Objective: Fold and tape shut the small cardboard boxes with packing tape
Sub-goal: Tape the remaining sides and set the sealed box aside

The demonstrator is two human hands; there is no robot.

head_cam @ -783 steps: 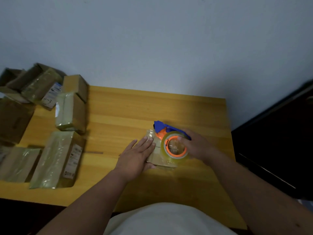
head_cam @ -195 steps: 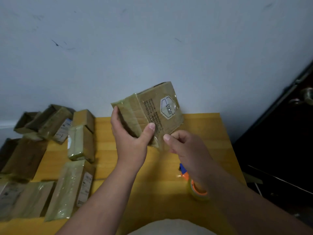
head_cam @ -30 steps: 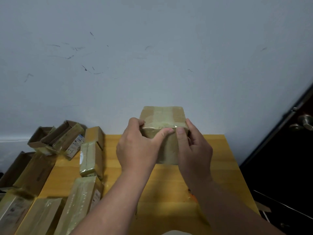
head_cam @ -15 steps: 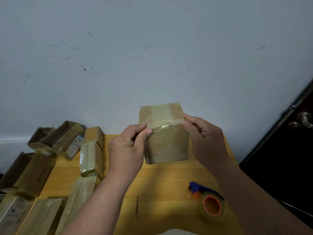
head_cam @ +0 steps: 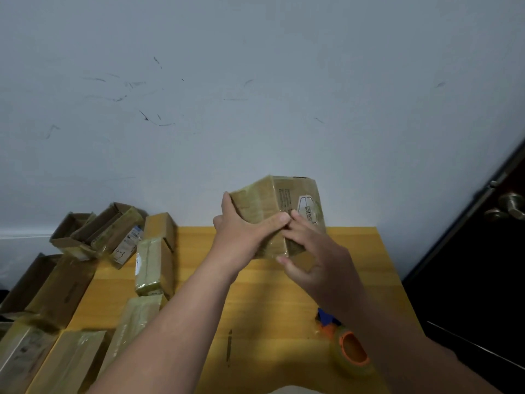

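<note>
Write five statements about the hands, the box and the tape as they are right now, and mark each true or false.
1. The left hand grips the small cardboard box held up above the wooden table. True.
2. The tape dispenser is in the right hand. False: it lies on the table, near the right forearm.
3. The right hand's fingers touch the box's printed side. True.
4. The held box rests flat on the table. False: both hands hold it in the air.
5. The other boxes lie on the right side of the table. False: they lie on the left.
</note>
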